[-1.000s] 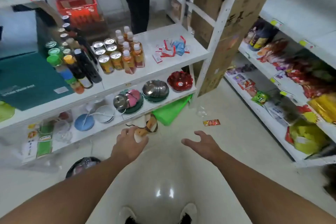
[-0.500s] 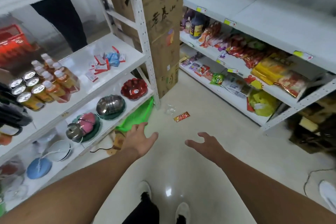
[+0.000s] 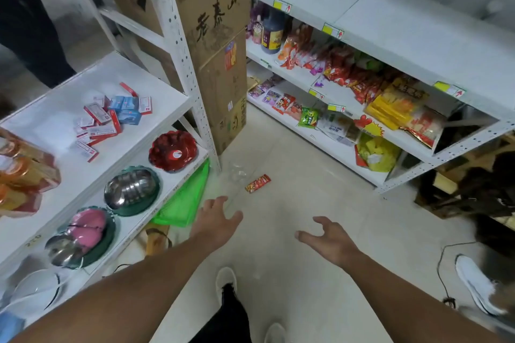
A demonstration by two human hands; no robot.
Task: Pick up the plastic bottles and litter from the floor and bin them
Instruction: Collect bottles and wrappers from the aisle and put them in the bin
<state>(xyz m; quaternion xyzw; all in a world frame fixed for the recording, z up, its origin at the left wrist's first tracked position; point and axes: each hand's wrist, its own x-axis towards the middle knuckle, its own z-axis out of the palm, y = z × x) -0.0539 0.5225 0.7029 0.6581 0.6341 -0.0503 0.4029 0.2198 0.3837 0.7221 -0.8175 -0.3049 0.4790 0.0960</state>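
Observation:
A red snack wrapper (image 3: 257, 183) lies flat on the pale floor in the aisle. Just left of it, by the shelf post, sits a crumpled piece of clear plastic (image 3: 237, 172), hard to make out. My left hand (image 3: 216, 220) hovers over the floor a short way in front of the wrapper, fingers spread and empty. My right hand (image 3: 326, 239) is held out further right, also open with nothing in it. No bin is in view.
A white shelf rack (image 3: 195, 108) with bowls and small boxes runs along the left. Tall cardboard boxes (image 3: 220, 44) stand behind its post. A snack shelf (image 3: 334, 147) lines the right. Another person's white shoe (image 3: 473, 284) and a black cable (image 3: 443, 262) are at right.
The view has swung right and moved forward along the aisle. The wrapper and clear plastic now lie closer to my hands. Both hands stay open and empty.

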